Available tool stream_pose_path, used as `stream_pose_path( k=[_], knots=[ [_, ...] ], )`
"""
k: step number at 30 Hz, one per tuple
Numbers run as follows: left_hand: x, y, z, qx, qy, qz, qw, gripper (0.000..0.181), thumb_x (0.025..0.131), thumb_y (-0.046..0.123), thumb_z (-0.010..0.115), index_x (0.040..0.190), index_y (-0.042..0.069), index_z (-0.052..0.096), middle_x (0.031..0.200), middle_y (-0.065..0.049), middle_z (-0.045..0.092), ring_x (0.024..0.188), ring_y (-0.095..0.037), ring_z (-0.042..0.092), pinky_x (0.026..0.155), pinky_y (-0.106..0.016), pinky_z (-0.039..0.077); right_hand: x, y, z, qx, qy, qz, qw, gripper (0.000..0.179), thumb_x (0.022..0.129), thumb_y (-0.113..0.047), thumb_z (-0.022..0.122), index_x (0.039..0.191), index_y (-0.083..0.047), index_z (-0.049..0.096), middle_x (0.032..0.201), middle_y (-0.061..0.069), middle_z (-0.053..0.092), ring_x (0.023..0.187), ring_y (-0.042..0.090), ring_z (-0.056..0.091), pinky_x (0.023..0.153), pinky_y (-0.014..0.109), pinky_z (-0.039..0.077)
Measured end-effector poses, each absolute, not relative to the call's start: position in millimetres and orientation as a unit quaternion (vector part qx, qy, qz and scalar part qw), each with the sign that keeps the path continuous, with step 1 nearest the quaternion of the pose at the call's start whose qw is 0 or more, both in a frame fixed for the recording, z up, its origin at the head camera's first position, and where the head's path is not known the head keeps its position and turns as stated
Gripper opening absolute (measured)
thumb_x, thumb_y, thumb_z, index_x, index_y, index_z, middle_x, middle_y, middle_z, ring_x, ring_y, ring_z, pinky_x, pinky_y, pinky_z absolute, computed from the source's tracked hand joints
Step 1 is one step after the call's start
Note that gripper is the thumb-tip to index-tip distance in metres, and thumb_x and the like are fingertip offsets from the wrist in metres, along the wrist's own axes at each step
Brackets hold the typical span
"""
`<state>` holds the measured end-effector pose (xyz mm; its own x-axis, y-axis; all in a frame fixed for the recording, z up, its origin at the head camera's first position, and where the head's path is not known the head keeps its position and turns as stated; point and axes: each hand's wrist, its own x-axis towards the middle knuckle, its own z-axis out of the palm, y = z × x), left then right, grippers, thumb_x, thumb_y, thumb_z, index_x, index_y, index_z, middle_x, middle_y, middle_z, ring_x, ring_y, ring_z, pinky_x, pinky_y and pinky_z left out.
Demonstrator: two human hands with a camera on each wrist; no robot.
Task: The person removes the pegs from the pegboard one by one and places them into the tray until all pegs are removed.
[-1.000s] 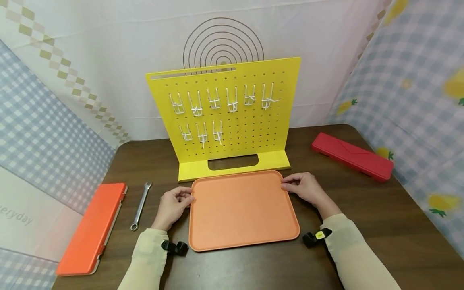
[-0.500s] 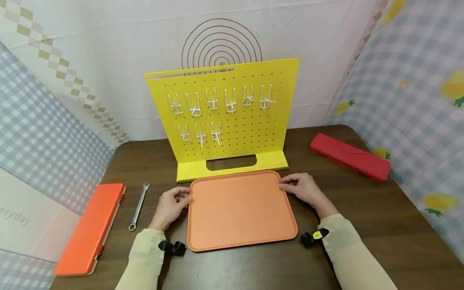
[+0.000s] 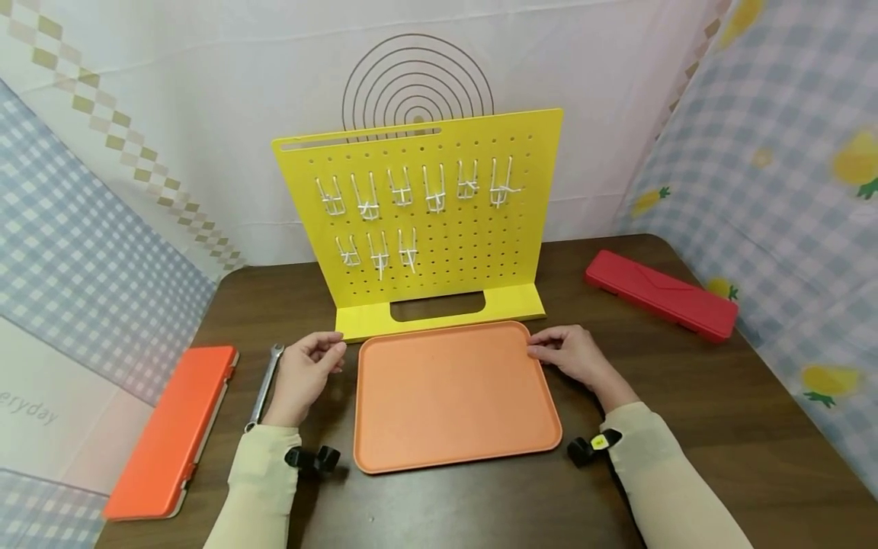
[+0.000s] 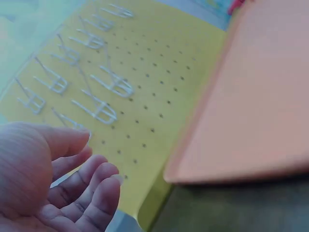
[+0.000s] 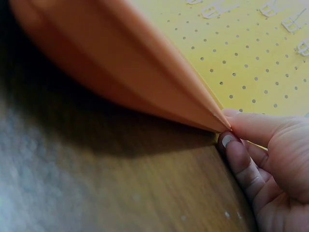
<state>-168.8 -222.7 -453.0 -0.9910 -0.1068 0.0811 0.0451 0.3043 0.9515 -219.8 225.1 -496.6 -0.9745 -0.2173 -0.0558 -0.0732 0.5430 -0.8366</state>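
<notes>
Orange, rectangular, low-rimmed plastic-looking tray sits on the dark brown wood-grain table, all places below relative to it. Right hand is on its right rim near the far corner: thumb and fingertip clamped on the lip, one above, one below. Left hand is off its left edge, just beside the far-left corner: fingers loosely curved, thumb apart from them, nothing held. Can't tell from here if that right edge is raised at all. Yellow perforated pegboard with white wire hooks stands right behind the tray; its foot runs along the tray's far edge, contact or hairline gap, can't tell. My take: one-corner pinch has poor leverage, tray would likely swing round that corner if pulled. So keep right pinch light and level, no twist, don't shove toward the pegboard or the foot gets bumped. Any real load wants both side rims held, opposite each other, mid-edge. Left wrist: watch the silver steel combination wrench out left of the tray, forearm runs close by it. Flat orange-red case, further left, and slim red case, beyond the right edge, are well apart, no interference.
</notes>
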Motion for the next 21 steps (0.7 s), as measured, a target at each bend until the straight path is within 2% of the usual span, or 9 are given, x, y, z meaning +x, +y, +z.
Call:
stream_pose_path(
  k=[5, 7, 13, 16, 21],
  knots=[
    [-177.3, -217.9, -438.2, 0.04, -0.742, -0.665, 0.079, 0.029, 0.093, 0.016, 0.066, 0.117, 0.0, 0.062, 0.098, -0.018, 0.063, 0.074, -0.02, 0.063, 0.065, -0.027, 0.055, -219.4, 225.1, -495.8, -0.083, 0.874, -0.473, 0.078, 0.028, 0.082, -0.029, 0.078, 0.104, -0.011, 0.075, 0.096, 0.004, 0.071, 0.082, 0.018, 0.064, 0.068, 0.027, 0.054],
    [-182.0, -215.6, -434.3, 0.047, -0.717, -0.69, 0.083, 0.029, 0.092, 0.016, 0.067, 0.117, 0.002, 0.062, 0.096, -0.012, 0.062, 0.078, -0.022, 0.063, 0.066, -0.027, 0.055, -219.3, 225.0, -496.0, -0.085, 0.874, -0.473, 0.077, 0.028, 0.082, -0.03, 0.078, 0.104, -0.011, 0.075, 0.096, 0.004, 0.071, 0.082, 0.018, 0.064, 0.068, 0.027, 0.054],
    [-202.5, -207.5, -430.9, 0.071, -0.668, -0.735, 0.093, 0.032, 0.089, 0.018, 0.071, 0.118, 0.007, 0.062, 0.095, -0.007, 0.061, 0.083, -0.021, 0.063, 0.071, -0.032, 0.055, -219.1, 224.1, -496.9, -0.086, 0.876, -0.468, 0.076, 0.029, 0.082, -0.031, 0.078, 0.104, -0.012, 0.075, 0.096, 0.004, 0.071, 0.082, 0.018, 0.064, 0.069, 0.028, 0.054],
    [-214.4, -203.6, -429.8, 0.082, -0.644, -0.754, 0.099, 0.039, 0.089, 0.017, 0.071, 0.123, 0.003, 0.058, 0.094, -0.005, 0.061, 0.082, -0.018, 0.063, 0.072, -0.034, 0.054, -219.3, 224.5, -497.4, -0.087, 0.878, -0.465, 0.073, 0.029, 0.082, -0.031, 0.078, 0.104, -0.012, 0.075, 0.095, 0.004, 0.071, 0.082, 0.017, 0.064, 0.069, 0.027, 0.054],
    [-232.5, -198.1, -424.4, 0.081, -0.6, -0.789, 0.108, 0.048, 0.09, 0.013, 0.069, 0.132, -0.001, 0.05, 0.092, -0.004, 0.058, 0.08, -0.016, 0.062, 0.068, -0.028, 0.052, -219.7, 225.1, -498.4, -0.089, 0.88, -0.462, 0.069, 0.028, 0.082, -0.031, 0.078, 0.103, -0.012, 0.075, 0.094, 0.003, 0.071, 0.08, 0.017, 0.063, 0.068, 0.027, 0.053]
  ],
)
